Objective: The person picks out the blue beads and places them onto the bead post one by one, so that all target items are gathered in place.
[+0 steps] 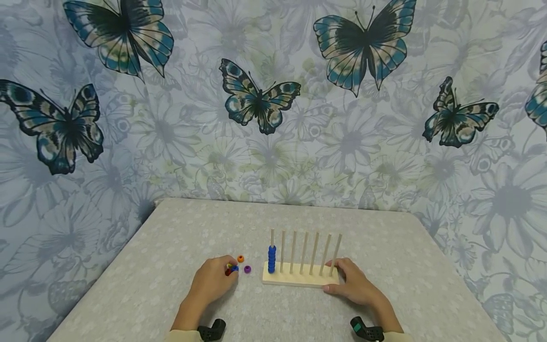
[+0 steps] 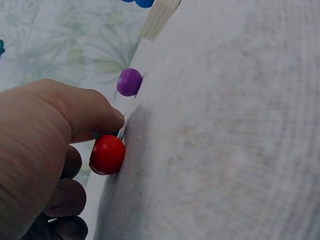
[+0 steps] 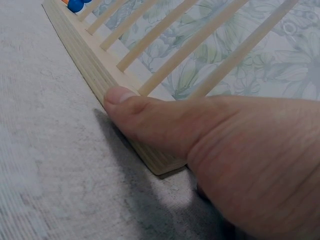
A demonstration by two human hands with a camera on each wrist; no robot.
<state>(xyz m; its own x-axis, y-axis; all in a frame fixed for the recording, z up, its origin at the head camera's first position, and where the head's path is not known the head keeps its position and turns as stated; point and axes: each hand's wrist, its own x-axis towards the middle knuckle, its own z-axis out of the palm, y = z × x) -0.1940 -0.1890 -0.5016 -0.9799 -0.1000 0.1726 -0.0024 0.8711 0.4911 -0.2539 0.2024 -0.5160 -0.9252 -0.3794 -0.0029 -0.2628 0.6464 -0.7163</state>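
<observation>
A wooden peg stand (image 1: pixel 299 281) with a row of upright pegs stands on the table; its leftmost peg carries a stack of blue beads (image 1: pixel 271 260). My right hand (image 1: pixel 352 284) grips the right end of its base, thumb (image 3: pixel 135 112) along the front edge and fingers behind. Left of the stand, my left hand (image 1: pixel 215 280) has thumb and forefinger around a blue bead (image 1: pixel 234 268), largely hidden in the left wrist view. Right by that thumb sits a red bead (image 2: pixel 108 155). A yellow bead (image 1: pixel 229 266) shows partly beside the fingers.
An orange bead (image 1: pixel 240 259) and a purple bead (image 1: pixel 247 269) lie between my left hand and the stand. A pale patterned cloth covers the table (image 1: pixel 384 237), whose far edge meets a wall (image 1: pixel 273 166) with butterfly prints.
</observation>
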